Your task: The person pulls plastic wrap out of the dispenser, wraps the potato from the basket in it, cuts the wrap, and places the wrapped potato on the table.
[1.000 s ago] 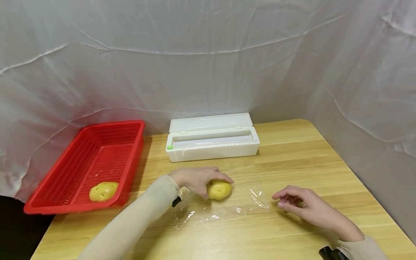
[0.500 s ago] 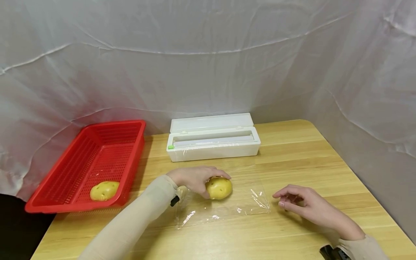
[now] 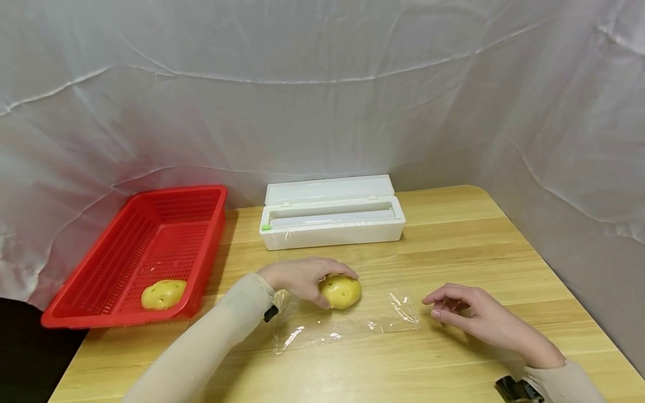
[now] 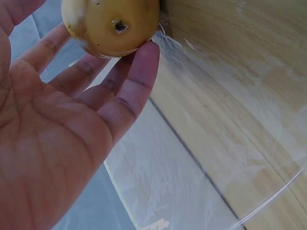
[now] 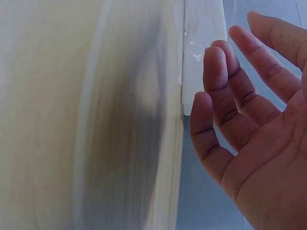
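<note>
A yellow potato (image 3: 341, 291) sits over a sheet of clear plastic wrap (image 3: 347, 327) on the table. My left hand (image 3: 301, 279) grips it from the left, fingers curved over the far side and thumb on the near side. The left wrist view shows the fingertips against the potato (image 4: 112, 26), which has a dark eye in its skin. Off the right edge of the wrap, my right hand (image 3: 476, 314) hovers with loosely curled fingers and holds nothing. In the right wrist view those fingers (image 5: 214, 67) are bent and spread apart.
Behind the wrap stands a white wrap dispenser box (image 3: 332, 235), lid raised, a roll inside and a green slider at its left end. The film runs from it toward the hands. At left, a red basket (image 3: 204, 268) holds another potato (image 3: 163, 294). Grey fabric (image 3: 322, 123) hangs behind the table.
My left hand and the potato have stayed nearly in place, with only a slight shift of the fingers on it. The right hand is almost still.
</note>
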The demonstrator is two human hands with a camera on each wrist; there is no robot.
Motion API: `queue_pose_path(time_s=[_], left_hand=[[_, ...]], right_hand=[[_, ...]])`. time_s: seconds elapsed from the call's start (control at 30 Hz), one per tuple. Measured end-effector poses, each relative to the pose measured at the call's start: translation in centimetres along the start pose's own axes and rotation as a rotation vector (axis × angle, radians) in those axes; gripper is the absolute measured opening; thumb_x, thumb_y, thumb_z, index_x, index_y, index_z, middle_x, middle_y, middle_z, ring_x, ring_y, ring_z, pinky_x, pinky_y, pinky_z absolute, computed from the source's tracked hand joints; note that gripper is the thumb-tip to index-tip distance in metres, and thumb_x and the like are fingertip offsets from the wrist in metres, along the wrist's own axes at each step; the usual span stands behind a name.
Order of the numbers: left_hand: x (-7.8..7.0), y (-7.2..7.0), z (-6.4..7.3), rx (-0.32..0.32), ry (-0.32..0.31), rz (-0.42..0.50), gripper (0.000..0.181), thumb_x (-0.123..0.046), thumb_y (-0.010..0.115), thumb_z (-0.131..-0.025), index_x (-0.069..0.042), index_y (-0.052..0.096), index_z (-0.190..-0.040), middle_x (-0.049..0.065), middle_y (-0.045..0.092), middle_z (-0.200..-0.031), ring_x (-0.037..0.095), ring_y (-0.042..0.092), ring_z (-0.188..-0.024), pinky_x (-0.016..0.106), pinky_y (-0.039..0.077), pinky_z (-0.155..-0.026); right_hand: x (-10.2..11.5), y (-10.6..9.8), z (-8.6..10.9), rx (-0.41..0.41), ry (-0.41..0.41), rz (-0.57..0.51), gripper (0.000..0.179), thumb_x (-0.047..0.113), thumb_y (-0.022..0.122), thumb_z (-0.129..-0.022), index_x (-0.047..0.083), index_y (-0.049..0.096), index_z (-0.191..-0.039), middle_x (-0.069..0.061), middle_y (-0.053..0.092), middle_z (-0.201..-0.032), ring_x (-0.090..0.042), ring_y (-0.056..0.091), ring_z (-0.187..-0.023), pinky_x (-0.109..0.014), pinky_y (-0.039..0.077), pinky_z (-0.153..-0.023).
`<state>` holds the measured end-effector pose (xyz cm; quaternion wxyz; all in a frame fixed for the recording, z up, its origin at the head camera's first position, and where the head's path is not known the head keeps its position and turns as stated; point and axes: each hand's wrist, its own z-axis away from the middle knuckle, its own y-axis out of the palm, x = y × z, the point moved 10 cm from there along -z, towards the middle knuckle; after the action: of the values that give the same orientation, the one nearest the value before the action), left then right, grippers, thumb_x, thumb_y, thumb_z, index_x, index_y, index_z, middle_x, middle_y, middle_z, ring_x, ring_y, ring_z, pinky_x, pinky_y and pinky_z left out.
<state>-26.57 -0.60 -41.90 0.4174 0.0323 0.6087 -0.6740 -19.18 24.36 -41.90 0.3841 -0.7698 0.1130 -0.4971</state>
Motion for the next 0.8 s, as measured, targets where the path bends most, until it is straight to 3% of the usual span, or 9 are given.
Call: queue_pose_path(time_s=[0.3, 0.47, 0.6, 0.8], left_hand=[[-0.1, 0.0, 0.0, 0.004, 0.014, 0.009, 0.082, -0.006, 0.086, -0.083, -0.024, 0.054, -0.156, 0.003, 0.055, -0.162, 0.024, 0.052, -0.147, 0.048, 0.039, -0.126], [0.1, -0.2, 0.4, -0.016, 0.024, 0.049, 0.087, -0.006, 0.087, -0.083, -0.019, 0.048, -0.161, 0.003, 0.049, -0.167, 0.025, 0.047, -0.152, 0.049, 0.035, -0.129], [0.3, -1.2, 1.5, -0.077, 0.018, 0.098, 0.092, -0.009, 0.088, -0.085, -0.018, 0.042, -0.164, 0.002, 0.043, -0.17, 0.029, 0.044, -0.156, 0.051, 0.035, -0.129], [1.0, -3.2, 5.0, -0.245, -0.037, 0.062, 0.089, -0.016, 0.088, -0.089, -0.025, 0.042, -0.165, 0.005, 0.046, -0.165, 0.037, 0.055, -0.143, 0.056, 0.048, -0.116]], right_hand=[[-0.1, 0.1, -0.2, 0.008, -0.005, -0.014, 0.021, 0.01, 0.074, -0.101, 0.02, 0.075, -0.12, 0.015, 0.073, -0.1, -0.001, 0.065, -0.088, -0.022, 0.055, -0.073], [0.0, 0.2, -0.4, 0.021, -0.007, -0.003, 0.021, 0.012, 0.073, -0.102, 0.02, 0.075, -0.121, 0.016, 0.073, -0.1, 0.0, 0.065, -0.089, -0.022, 0.056, -0.074], [0.1, 0.2, -0.7, 0.031, -0.012, 0.006, 0.021, 0.012, 0.073, -0.102, 0.019, 0.075, -0.121, 0.016, 0.073, -0.1, 0.001, 0.065, -0.089, -0.022, 0.057, -0.074], [0.3, 0.3, -1.2, 0.05, -0.024, 0.018, 0.021, 0.014, 0.073, -0.102, 0.019, 0.075, -0.122, 0.017, 0.072, -0.101, 0.001, 0.065, -0.089, -0.023, 0.058, -0.076]])
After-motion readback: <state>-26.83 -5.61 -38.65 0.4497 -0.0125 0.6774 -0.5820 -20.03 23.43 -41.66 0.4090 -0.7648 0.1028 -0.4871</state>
